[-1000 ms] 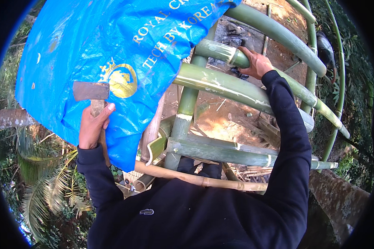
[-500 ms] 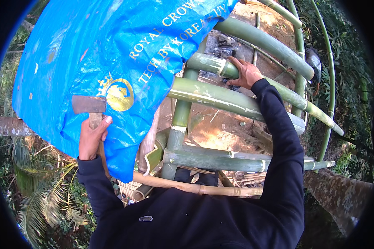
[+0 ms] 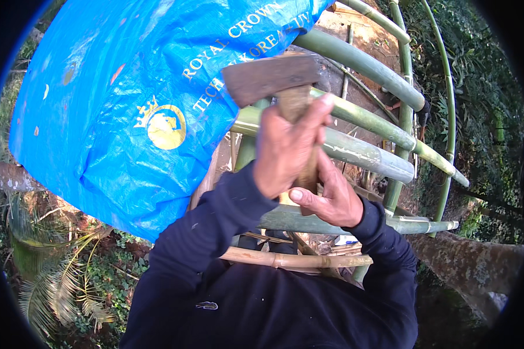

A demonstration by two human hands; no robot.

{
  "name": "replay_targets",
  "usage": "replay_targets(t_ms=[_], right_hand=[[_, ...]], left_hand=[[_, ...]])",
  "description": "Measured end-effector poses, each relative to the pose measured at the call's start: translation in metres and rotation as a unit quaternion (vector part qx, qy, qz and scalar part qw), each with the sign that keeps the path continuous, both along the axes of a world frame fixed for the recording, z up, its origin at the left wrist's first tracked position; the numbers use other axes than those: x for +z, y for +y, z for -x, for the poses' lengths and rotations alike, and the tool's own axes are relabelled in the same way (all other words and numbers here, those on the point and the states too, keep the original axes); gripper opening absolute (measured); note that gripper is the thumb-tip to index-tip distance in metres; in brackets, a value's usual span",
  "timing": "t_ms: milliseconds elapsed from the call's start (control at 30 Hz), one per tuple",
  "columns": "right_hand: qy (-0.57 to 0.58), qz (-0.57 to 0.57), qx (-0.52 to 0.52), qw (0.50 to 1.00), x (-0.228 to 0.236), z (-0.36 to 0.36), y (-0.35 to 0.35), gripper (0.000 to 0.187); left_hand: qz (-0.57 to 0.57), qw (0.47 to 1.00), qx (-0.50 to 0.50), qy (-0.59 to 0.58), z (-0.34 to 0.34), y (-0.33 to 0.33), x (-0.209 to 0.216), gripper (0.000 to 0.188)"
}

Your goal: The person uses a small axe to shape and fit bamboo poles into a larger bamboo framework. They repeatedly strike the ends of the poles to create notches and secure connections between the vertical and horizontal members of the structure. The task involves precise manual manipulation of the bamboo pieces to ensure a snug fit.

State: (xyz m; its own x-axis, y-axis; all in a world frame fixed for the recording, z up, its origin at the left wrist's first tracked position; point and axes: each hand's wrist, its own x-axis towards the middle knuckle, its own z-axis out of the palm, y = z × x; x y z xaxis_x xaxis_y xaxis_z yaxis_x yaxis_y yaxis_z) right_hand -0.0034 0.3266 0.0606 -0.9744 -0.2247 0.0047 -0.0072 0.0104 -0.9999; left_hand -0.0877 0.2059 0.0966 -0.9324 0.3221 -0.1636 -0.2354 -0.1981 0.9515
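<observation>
My left hand (image 3: 285,142) is closed around the wooden handle of an axe (image 3: 271,78), just below its rusty brown head. The axe is raised in front of green bamboo poles (image 3: 358,148) and hides part of them. Against the lower handle is my right hand (image 3: 337,195), its thumb apart and its fingers stretched rather than wrapped; whether it bears any of the axe's weight cannot be told. A blue tarpaulin (image 3: 128,116) with gold print drapes over the poles at the left.
An upright bamboo post (image 3: 406,87) crosses the pole ends at the right. Close to my body runs a pale tan bamboo rail (image 3: 291,260). A thick tree trunk (image 3: 466,264) stands at the lower right, palm fronds (image 3: 67,279) at the lower left. Bare ground shows well below.
My left hand has brought the axe from over the tarpaulin rightward to the middle. My right hand has let go of the bamboo pole and come down to the axe handle.
</observation>
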Motion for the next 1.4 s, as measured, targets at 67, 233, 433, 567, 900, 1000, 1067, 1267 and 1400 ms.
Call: replay_targets(t_ms=[67, 233, 433, 567, 900, 1000, 1067, 1267, 1400], right_hand=[[-0.101, 0.146, -0.073, 0.981, -0.004, -0.012, 0.001, 0.051], [-0.116, 0.116, -0.299, 0.94, -0.023, -0.026, 0.066, 0.033], [-0.005, -0.027, -0.354, 0.935, -0.036, -0.027, 0.141, 0.025], [-0.016, -0.061, -0.354, 0.933, -0.037, -0.017, 0.15, 0.027], [-0.052, -0.179, -0.266, 0.946, -0.066, 0.022, 0.161, 0.034], [-0.018, -0.193, -0.243, 0.95, -0.063, 0.047, 0.156, 0.034], [-0.008, -0.208, -0.218, 0.954, -0.061, 0.063, 0.157, 0.033], [0.073, -0.257, -0.162, 0.95, -0.072, 0.127, 0.147, 0.029], [0.173, -0.338, -0.084, 0.921, -0.103, 0.186, 0.14, 0.025]], left_hand=[[0.042, 0.997, -0.032, 0.054, 0.009, 0.036, -0.009, 0.043], [0.218, 0.942, -0.139, 0.216, 0.018, 0.077, -0.068, 0.075], [0.511, 0.717, -0.157, 0.448, 0.079, 0.136, -0.173, 0.097], [0.574, 0.606, -0.277, 0.475, 0.102, 0.155, -0.191, 0.107], [0.572, 0.575, -0.326, 0.485, 0.116, 0.145, -0.235, 0.076], [0.578, 0.584, -0.328, 0.466, 0.116, 0.148, -0.239, 0.07], [0.575, 0.589, -0.335, 0.459, 0.115, 0.148, -0.242, 0.07], [0.61, 0.559, -0.35, 0.438, 0.117, 0.149, -0.238, 0.073], [0.599, 0.562, -0.334, 0.461, 0.116, 0.148, -0.232, 0.076]])
